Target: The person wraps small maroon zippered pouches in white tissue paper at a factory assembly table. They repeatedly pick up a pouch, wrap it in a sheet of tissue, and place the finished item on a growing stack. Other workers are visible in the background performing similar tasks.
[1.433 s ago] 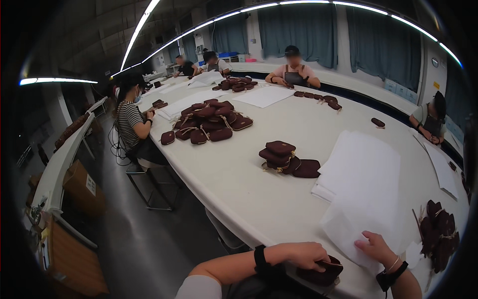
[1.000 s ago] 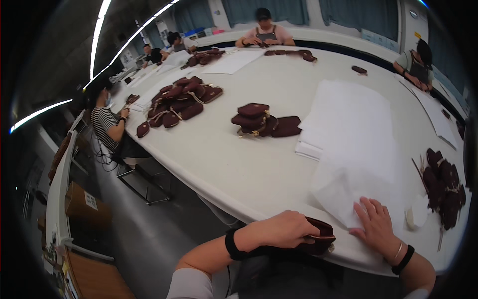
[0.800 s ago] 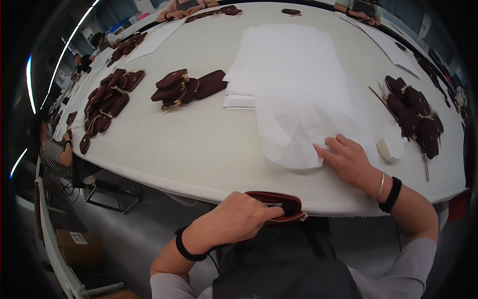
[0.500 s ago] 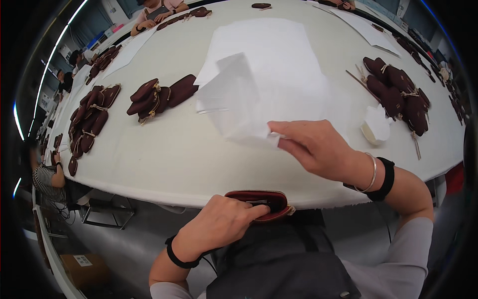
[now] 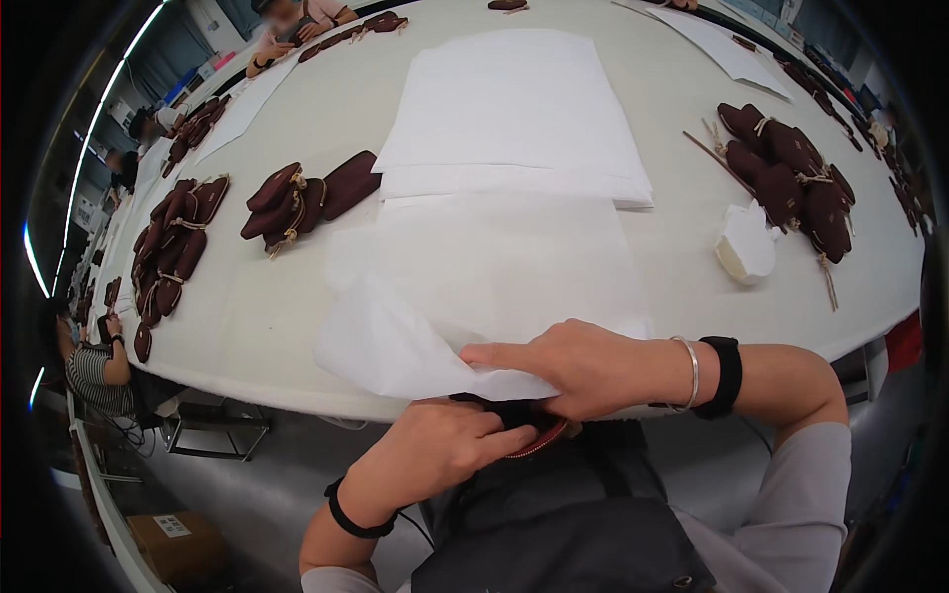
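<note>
From the head view, the right hand (image 5: pixel 583 368) pinches a white tissue sheet (image 5: pixel 395 346) between thumb and fingers, just above a dark red pouch (image 5: pixel 529 430) that the left hand (image 5: pixel 435 460) grips from below at the table (image 5: pixel 247 316) edge. Half a second ago the sheet was lifted higher over the table; now it lies against the pouch. One sheet and one pouch are held; two paper stacks (image 5: pixel 514 109) lie beyond the fingertips.

White tissue sheet (image 5: pixel 395 341); dark maroon pouch (image 5: pixel 534 435); white table (image 5: pixel 247 316).
</note>
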A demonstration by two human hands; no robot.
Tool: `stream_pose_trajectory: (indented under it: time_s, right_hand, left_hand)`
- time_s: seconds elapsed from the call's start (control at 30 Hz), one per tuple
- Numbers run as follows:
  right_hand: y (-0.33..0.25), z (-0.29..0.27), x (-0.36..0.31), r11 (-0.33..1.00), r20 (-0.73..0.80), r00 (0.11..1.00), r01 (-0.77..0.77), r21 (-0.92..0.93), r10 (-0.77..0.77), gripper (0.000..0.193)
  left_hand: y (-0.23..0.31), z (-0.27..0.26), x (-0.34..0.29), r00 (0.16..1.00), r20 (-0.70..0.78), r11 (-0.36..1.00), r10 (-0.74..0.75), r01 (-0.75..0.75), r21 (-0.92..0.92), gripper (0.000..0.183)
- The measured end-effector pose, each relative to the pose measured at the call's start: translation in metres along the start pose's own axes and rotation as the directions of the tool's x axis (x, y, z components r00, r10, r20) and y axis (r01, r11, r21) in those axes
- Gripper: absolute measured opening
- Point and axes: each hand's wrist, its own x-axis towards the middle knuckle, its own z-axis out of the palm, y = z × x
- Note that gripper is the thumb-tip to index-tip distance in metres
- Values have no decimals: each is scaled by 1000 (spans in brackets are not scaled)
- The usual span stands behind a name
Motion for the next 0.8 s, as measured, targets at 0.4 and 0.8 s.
stream_pose_trajectory:
  time_s: [0.4,0.8]
  right_hand:
    - [-10,-5,6,998,-51,997,-58,-33,57,73]
    - [-36,-28,12,915,-470,821,144,-377,-323,62]
  left_hand:
    - [3,13,-19,961,-275,1000,-3,3,0,24]
    - [-15,14,-18,975,-183,992,-126,123,-26,26]
